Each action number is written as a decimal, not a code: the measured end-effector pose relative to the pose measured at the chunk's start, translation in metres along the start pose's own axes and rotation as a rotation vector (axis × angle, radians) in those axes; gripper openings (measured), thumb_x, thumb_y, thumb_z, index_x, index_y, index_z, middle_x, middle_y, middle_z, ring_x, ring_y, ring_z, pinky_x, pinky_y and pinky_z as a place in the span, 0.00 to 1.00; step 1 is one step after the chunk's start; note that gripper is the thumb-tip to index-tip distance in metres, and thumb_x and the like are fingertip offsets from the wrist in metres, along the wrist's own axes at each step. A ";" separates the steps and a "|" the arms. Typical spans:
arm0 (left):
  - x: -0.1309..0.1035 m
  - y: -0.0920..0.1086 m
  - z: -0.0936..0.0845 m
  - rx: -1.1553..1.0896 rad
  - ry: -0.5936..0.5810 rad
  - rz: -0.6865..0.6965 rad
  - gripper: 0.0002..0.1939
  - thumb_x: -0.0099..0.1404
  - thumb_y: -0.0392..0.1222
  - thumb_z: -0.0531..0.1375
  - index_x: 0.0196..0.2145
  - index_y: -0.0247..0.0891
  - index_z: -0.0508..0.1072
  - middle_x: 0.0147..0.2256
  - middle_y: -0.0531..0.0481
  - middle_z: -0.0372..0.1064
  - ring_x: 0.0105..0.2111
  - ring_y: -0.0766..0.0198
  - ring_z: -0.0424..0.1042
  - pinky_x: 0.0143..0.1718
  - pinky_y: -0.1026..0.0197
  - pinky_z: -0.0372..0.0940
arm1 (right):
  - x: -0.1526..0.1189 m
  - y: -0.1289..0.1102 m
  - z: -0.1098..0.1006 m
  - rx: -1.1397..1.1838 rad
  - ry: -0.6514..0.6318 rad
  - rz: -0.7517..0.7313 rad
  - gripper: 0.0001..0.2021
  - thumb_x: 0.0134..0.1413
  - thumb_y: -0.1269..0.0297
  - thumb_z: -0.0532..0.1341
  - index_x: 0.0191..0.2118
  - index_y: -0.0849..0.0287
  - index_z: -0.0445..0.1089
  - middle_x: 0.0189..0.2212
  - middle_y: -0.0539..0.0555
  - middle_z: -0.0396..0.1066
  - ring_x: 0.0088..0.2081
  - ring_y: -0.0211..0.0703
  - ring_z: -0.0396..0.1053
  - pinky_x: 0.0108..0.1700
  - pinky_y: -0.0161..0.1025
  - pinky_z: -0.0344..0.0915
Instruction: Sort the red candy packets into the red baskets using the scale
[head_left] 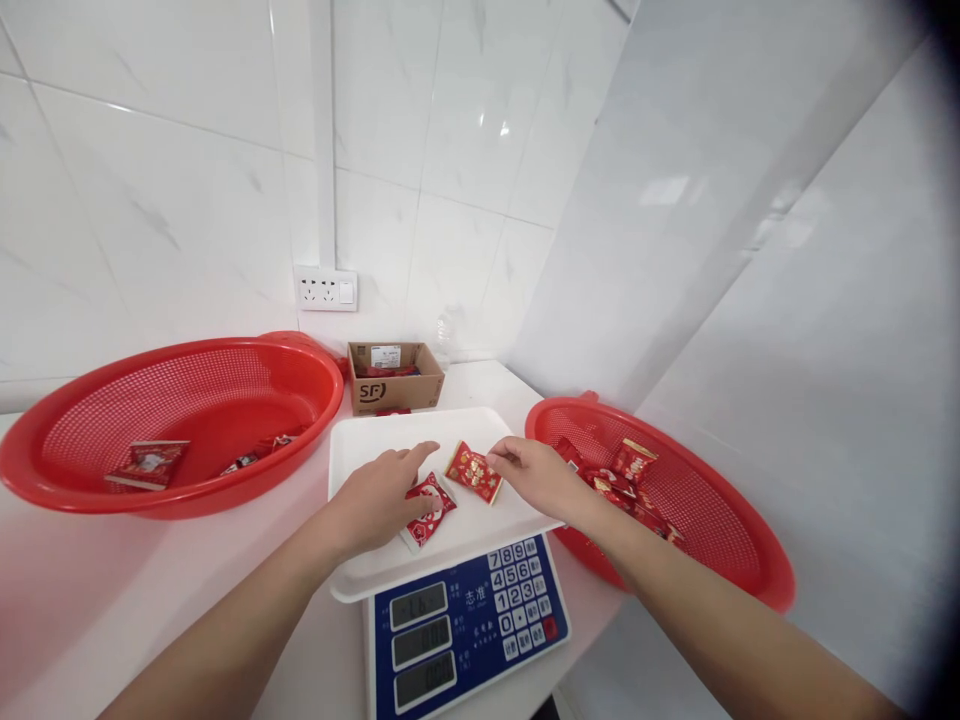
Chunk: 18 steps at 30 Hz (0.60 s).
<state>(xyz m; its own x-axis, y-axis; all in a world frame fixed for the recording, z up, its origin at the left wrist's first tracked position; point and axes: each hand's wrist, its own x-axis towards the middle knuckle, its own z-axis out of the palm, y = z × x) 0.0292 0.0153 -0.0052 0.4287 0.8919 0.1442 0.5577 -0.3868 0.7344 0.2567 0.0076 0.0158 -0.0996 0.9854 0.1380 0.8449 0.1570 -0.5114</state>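
Observation:
A white weighing tray [360, 440] sits on top of a digital scale [472, 635], with two small red snack packets on it. My left hand [382, 495] has its thumb over the nearer red-and-white packet [430, 522], while its index finger stretches out above the tray, apart from the thumb. The thumb and fingers of my right hand [536, 470] are pinched at the right edge of the other packet [472, 470], which is red with gold print. Whether the left hand's other fingers reach under its packet is hidden.
A large red plastic basket [225, 500] with a few packets stands to the left. On the right, a second red basket [720, 500] holds several packets, partly behind my right forearm. An open cardboard box [405, 393] stands behind the tray, near the tiled wall [420, 120].

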 end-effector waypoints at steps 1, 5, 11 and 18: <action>0.000 0.000 0.001 -0.021 -0.011 0.016 0.28 0.54 0.44 0.61 0.54 0.47 0.68 0.29 0.50 0.70 0.31 0.53 0.70 0.29 0.60 0.58 | -0.001 0.001 0.001 -0.014 0.017 -0.012 0.10 0.56 0.62 0.56 0.37 0.59 0.72 0.40 0.59 0.75 0.42 0.50 0.71 0.43 0.46 0.64; 0.001 0.002 0.001 -0.106 -0.039 0.043 0.26 0.54 0.37 0.59 0.52 0.47 0.69 0.27 0.53 0.68 0.27 0.58 0.68 0.28 0.62 0.58 | -0.009 -0.009 0.004 -0.034 0.014 -0.082 0.14 0.58 0.60 0.55 0.46 0.59 0.70 0.48 0.61 0.71 0.51 0.53 0.65 0.50 0.49 0.60; 0.003 0.011 -0.002 -0.519 -0.072 0.037 0.25 0.57 0.39 0.59 0.53 0.44 0.63 0.30 0.55 0.62 0.31 0.63 0.66 0.32 0.60 0.62 | -0.017 -0.035 0.008 0.143 -0.151 -0.158 0.13 0.57 0.57 0.55 0.25 0.57 0.63 0.24 0.48 0.65 0.29 0.39 0.63 0.30 0.36 0.57; -0.002 0.026 -0.013 -0.676 -0.082 -0.011 0.20 0.58 0.49 0.63 0.46 0.39 0.68 0.35 0.50 0.66 0.34 0.62 0.68 0.33 0.58 0.65 | -0.019 -0.043 0.007 0.154 -0.043 -0.291 0.19 0.60 0.56 0.52 0.20 0.56 0.51 0.18 0.45 0.53 0.23 0.35 0.52 0.25 0.34 0.48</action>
<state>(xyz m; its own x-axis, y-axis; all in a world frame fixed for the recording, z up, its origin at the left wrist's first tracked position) 0.0341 0.0066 0.0222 0.4927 0.8640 0.1036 0.0064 -0.1227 0.9924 0.2186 -0.0172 0.0295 -0.3493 0.8993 0.2631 0.6886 0.4368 -0.5788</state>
